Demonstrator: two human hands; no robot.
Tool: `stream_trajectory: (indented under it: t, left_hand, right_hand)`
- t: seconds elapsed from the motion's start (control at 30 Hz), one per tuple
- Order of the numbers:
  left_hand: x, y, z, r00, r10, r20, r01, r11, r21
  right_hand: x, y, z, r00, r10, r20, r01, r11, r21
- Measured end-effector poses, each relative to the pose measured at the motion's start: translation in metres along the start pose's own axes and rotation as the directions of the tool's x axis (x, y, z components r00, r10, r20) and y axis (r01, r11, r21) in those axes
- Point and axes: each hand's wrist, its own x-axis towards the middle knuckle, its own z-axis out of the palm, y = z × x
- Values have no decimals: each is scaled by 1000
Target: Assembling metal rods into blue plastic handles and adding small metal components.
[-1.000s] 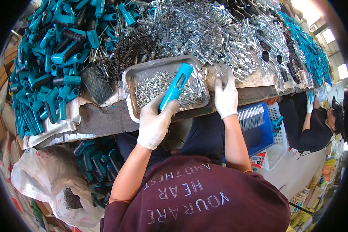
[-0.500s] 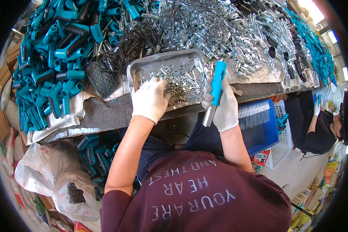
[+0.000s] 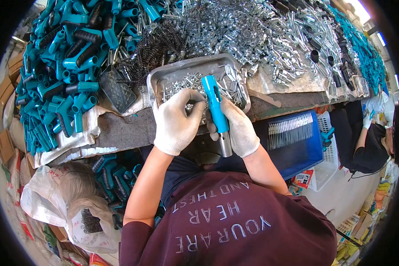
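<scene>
My right hand (image 3: 241, 133), in a white glove, is wrapped round a teal plastic tube handle (image 3: 216, 108). The handle stands nearly upright, with a slot near its top and a silver metal tube (image 3: 225, 145) coming out of its lower end. Close by on the left, my gloved left hand (image 3: 174, 126) has thumb and forefinger pinched together; anything between them is too small or hidden to make out. Both hands are over the near edge of a grey metal tray (image 3: 151, 87), which holds many small silver fittings (image 3: 188, 81) and pins.
Teal handles with black grips (image 3: 77, 57) are piled at left, dark springs (image 3: 157, 46) and metal parts (image 3: 235, 31) behind the tray. A flat metal strip (image 3: 265, 97) lies right of it. A blue crate (image 3: 295, 159) stands below the table edge; a co-worker (image 3: 369, 146) sits at right.
My left hand has come up out of the small fittings in the tray, fingers now pinched. My right hand has brought the teal handle leftward, close to it.
</scene>
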Motion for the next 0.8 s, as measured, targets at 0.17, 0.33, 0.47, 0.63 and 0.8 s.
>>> stream_trajectory:
  t: [0.17, 0.33, 0.47, 0.63, 0.8]
  left_hand:
    - [2, 14, -11, 976, -162, 144, 183, 973, -140]
    - [6, 1, -17, 910, -232, 343, 332, 904, -270]
    - [7, 5, -16, 875, -253, 413, 444, 761, -473]
    - [13, -1, -12, 799, -185, 573, 575, 516, -635]
    - [20, -29, -5, 983, -61, 171, -18, 907, 421]
  right_hand:
    - [-3, -4, 5, 999, -43, 3, 43, 998, -49]
    - [-10, -12, -1, 987, 12, 162, 34, 959, -281]
    - [-18, -12, 4, 979, 42, 202, -47, 999, 21]
    - [-12, -4, 8, 990, -88, 114, 115, 961, -251]
    - [-4, -11, -4, 980, -151, -132, 92, 923, -373]
